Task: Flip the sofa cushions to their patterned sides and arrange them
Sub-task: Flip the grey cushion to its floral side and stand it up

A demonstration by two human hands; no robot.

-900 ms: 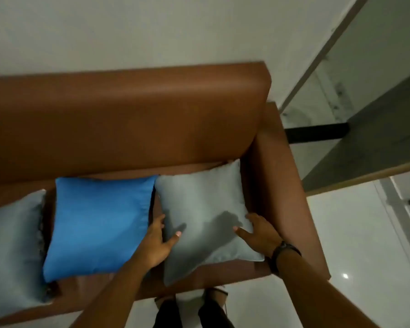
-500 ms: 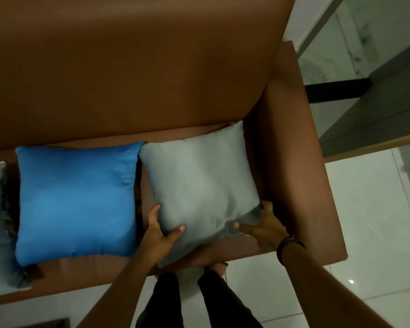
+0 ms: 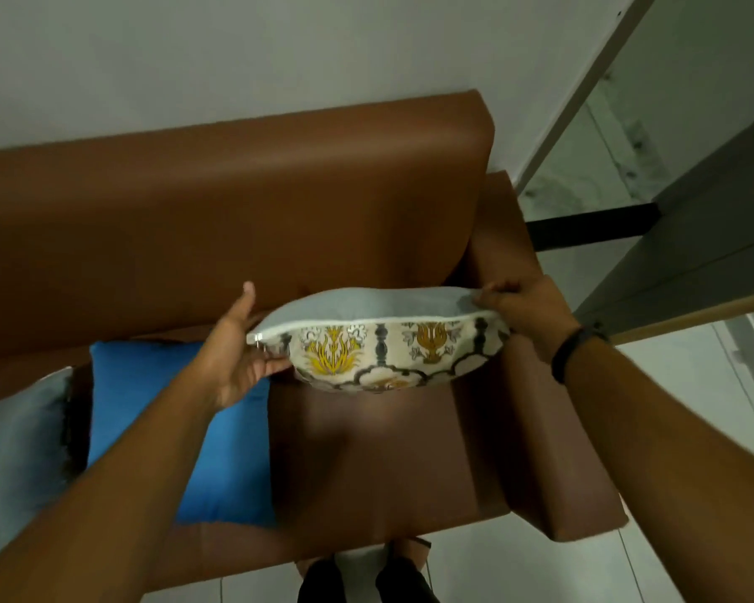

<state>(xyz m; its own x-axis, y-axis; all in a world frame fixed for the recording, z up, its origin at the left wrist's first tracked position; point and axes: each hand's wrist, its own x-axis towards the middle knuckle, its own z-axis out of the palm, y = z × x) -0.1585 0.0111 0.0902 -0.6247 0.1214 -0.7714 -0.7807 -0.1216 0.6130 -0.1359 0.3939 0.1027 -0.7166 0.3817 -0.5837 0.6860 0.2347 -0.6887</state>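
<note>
A: Nearest to us, what do we see?

B: Our two forearms reaching out over the brown sofa [image 3: 388,463], and below them the pale floor [image 3: 693,559] at the seat's front edge.

A: And on the seat itself?

B: At the near left we have a blue cushion [image 3: 157,411] lying flat, plain side up, with our left forearm crossing over it. Further left, at the frame's edge, lies a grey cushion [image 3: 14,437], also plain side up.

A: Where is the one we are turning?

B: The patterned cushion [image 3: 379,341] is lifted off the seat, above the bare right end, edge-on to us. Its grey face points up and away, and its cream face with yellow and ochre motifs tilts toward us and down.

A: How are we gripping it?

B: Our left hand [image 3: 240,346] cups the left corner by the zipper, fingers underneath, thumb raised free. Our right hand [image 3: 523,311], a dark band on its wrist, is pinched tight on the right corner.

A: Beyond that?

B: The sofa's backrest, then the white wall [image 3: 279,50].
</note>
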